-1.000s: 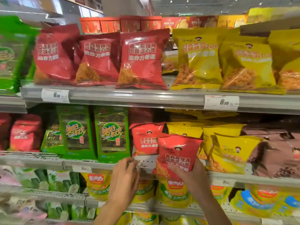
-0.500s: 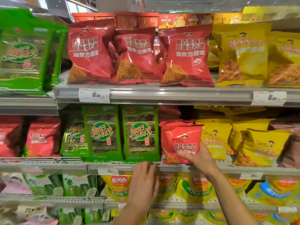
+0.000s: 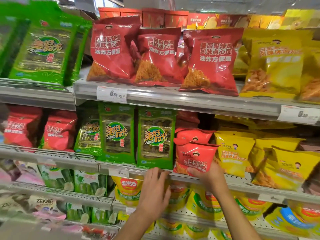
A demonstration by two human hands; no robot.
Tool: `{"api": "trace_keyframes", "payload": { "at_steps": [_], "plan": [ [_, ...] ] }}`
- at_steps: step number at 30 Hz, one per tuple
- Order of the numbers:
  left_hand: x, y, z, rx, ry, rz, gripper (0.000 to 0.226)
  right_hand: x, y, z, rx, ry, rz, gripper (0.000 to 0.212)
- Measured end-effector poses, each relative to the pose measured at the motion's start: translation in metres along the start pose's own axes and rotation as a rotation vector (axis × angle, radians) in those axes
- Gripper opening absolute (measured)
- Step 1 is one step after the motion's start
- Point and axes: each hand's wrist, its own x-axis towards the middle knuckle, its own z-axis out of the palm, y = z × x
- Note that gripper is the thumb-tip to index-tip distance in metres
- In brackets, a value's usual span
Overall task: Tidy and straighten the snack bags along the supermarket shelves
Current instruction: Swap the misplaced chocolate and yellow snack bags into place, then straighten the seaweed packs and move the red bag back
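A small red snack bag [image 3: 194, 157] stands upright at the front of the middle shelf [image 3: 242, 185], in front of another red bag [image 3: 193, 134]. My right hand [image 3: 207, 177] grips its lower edge, thumb across the front. My left hand [image 3: 153, 188] rests with fingers straight on the shelf's front edge, just below a green seaweed pack [image 3: 155, 138]. A second green seaweed pack [image 3: 116, 134] stands to its left. Yellow snack bags [image 3: 232, 151] fill the shelf to the right of the red bag.
The upper shelf [image 3: 173, 98] carries large red noodle bags [image 3: 213, 61] and yellow bags [image 3: 275, 64], with a big green pack [image 3: 43, 49] at the left. Price tags [image 3: 111, 94] hang on the rails. Yellow corn-snack pouches [image 3: 129, 189] sit on the shelf below my hands.
My right hand has lifted the small red bag from below the shelf edge up onto the middle shelf and set it upright. My left hand stays at the shelf's front edge.
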Motion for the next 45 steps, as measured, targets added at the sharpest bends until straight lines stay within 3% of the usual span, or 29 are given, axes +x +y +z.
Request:
{"api": "trace_keyframes", "payload": {
  "at_steps": [3,7,10,12,14,17,24,29,31,35,41,45],
  "plan": [
    [-0.002,-0.003,0.001,-0.021,0.009,0.018,0.048,-0.005,0.002,0.003,-0.005,0.047,-0.039,0.036],
    [-0.004,-0.010,0.002,-0.051,0.011,0.044,0.052,-0.027,-0.002,0.001,0.092,0.125,-0.094,0.065],
    [-0.006,-0.020,0.004,-0.064,0.009,0.103,0.054,-0.054,-0.003,0.005,0.042,0.357,-0.075,0.084],
    [-0.005,-0.028,0.003,-0.091,0.034,0.171,0.053,-0.074,-0.014,0.019,0.037,0.621,-0.081,0.072],
    [-0.007,-0.038,-0.002,-0.130,0.065,0.219,0.050,-0.090,-0.033,0.042,0.127,0.758,-0.140,0.044],
    [-0.012,-0.068,-0.016,-0.094,0.090,0.219,0.045,-0.089,-0.063,0.083,0.236,0.647,-0.176,0.028],
    [-0.013,-0.155,-0.053,-0.034,0.095,0.239,0.046,-0.030,-0.109,0.137,0.031,0.387,-0.048,0.077],
    [-0.023,-0.189,-0.075,-0.169,0.118,0.226,0.041,-0.002,-0.111,0.135,0.179,0.388,0.099,0.084],
    [-0.024,-0.199,-0.086,-0.228,0.170,0.167,0.037,0.001,-0.111,0.135,0.209,0.414,0.125,0.073],
    [-0.025,-0.218,-0.105,-0.307,0.298,-0.001,0.034,0.002,-0.108,0.134,0.183,0.426,0.071,0.032],
    [-0.025,-0.256,-0.130,-0.348,0.434,-0.168,0.029,-0.002,-0.101,0.128,0.249,0.315,-0.017,0.035],
    [-0.021,-0.291,-0.151,-0.310,0.564,-0.306,0.030,-0.008,-0.098,0.127,0.169,0.394,-0.063,0.021]
  ]
}}
